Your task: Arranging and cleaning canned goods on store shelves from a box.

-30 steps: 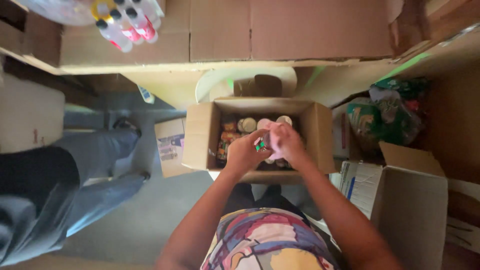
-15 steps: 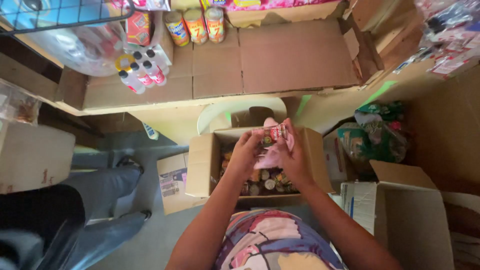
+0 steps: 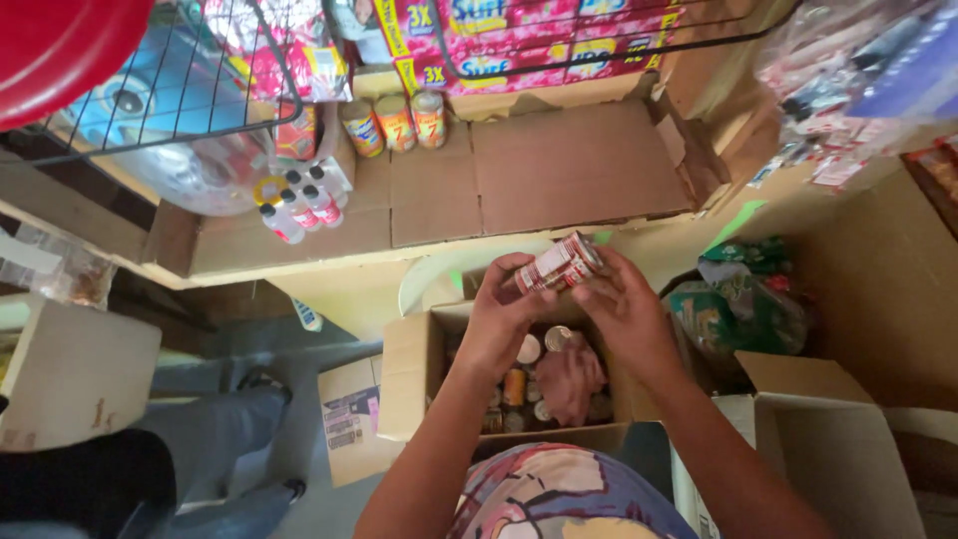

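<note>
Both my hands hold a small can (image 3: 557, 265) with a red and white label, lifted above an open cardboard box (image 3: 404, 374). My left hand (image 3: 504, 314) grips its lower left end. My right hand (image 3: 624, 309) wraps the right side. Inside the box lie several more cans and a pink plastic wrap (image 3: 569, 384). The shelf (image 3: 559, 170) lined with flattened cardboard is just beyond the can.
Three cans (image 3: 397, 122) and small bottles (image 3: 299, 205) stand on the shelf at the left. A wire basket (image 3: 170, 90) hangs above. Another person's grey-trousered leg (image 3: 215, 439) is at the lower left. An open box (image 3: 848, 469) stands at the right, green bags (image 3: 748, 299) behind it.
My hands rose out of the box with the can and lifted it toward the shelf. The view tilted up, bringing the shelf and basket into sight.
</note>
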